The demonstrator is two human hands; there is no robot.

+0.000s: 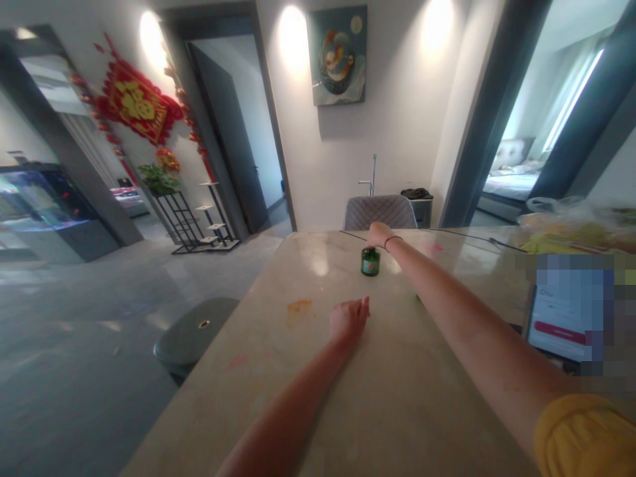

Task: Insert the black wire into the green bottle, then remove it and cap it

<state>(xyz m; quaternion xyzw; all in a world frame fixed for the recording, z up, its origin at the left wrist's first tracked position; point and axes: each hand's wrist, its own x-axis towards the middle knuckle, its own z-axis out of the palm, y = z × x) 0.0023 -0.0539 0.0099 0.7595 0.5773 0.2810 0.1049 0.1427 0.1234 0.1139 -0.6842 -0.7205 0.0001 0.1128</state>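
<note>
1 small, squat, dark-green, glass-looking jar with a pale label (370,265) stands upright towards the far edge of the pale, stone-like bench (278,391), with the grey quilted chair (380,211) beyond it. The right hand (379,235) is at its top, fingers bent downwards; whether they grip the rim or merely touch it, I cannot tell. Nearer and slightly left, the left hand (349,319) lies half curled on the bench, apart from the jar; nothing shows in it, but its inner side is hidden, so I cannot tell if it is fully closed.

The jar probably handles as stiff and fairly light, though dense for its size if it is glass. Its glossy wall may be slippery and could chip or crack if dropped. The surest hold is likely around the body, thumb and fingers on opposite sides, below the shoulder.
</note>
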